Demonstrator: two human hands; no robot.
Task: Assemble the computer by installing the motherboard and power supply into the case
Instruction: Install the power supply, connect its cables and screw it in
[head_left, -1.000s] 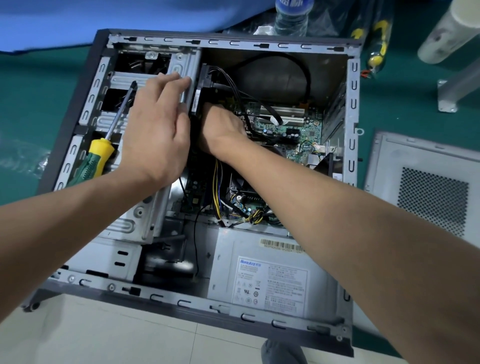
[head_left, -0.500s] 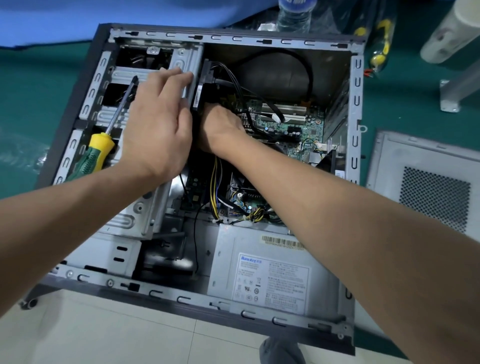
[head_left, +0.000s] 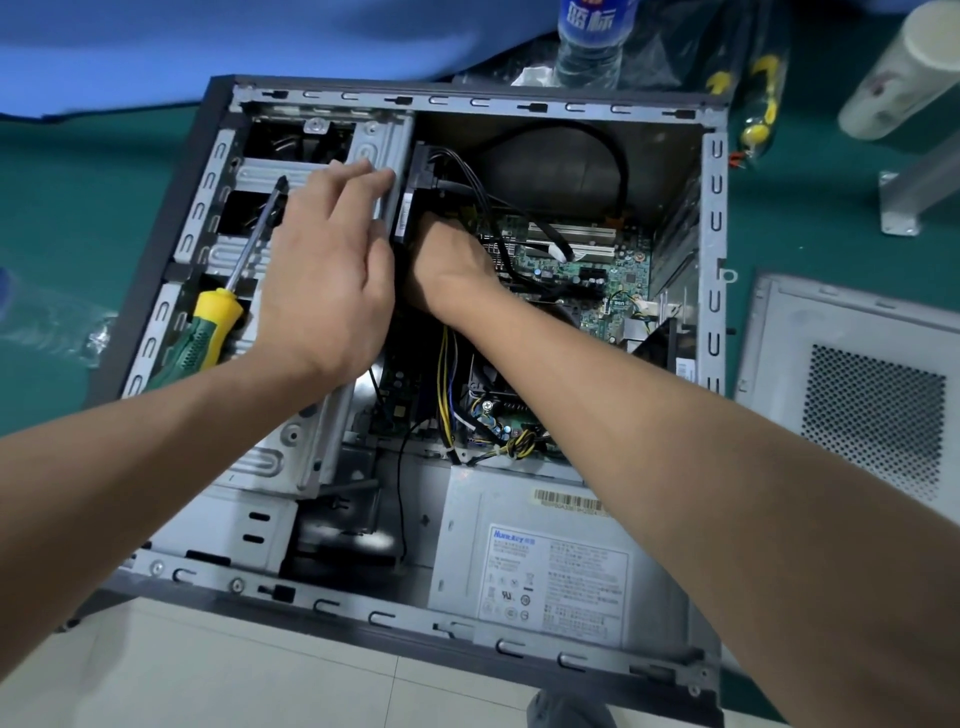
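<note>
My left hand (head_left: 322, 270): fingers straight, lying flat on the metal drive cage (head_left: 291, 447).
My right hand (head_left: 452, 265): reaching down into the case (head_left: 714, 218) beside the cage; fingers hidden, so I cannot tell its grip.
Motherboard (head_left: 582, 270): seated on the case floor, right of my right hand.
Power supply (head_left: 540, 561): in the near right corner of the case.
Screwdriver (head_left: 218, 322): yellow-green handle, resting on the cage, left of my left hand.
Side panel (head_left: 857, 395): flat on the green mat, right of the case.
Water bottle (head_left: 589, 41): beyond the far edge.
</note>
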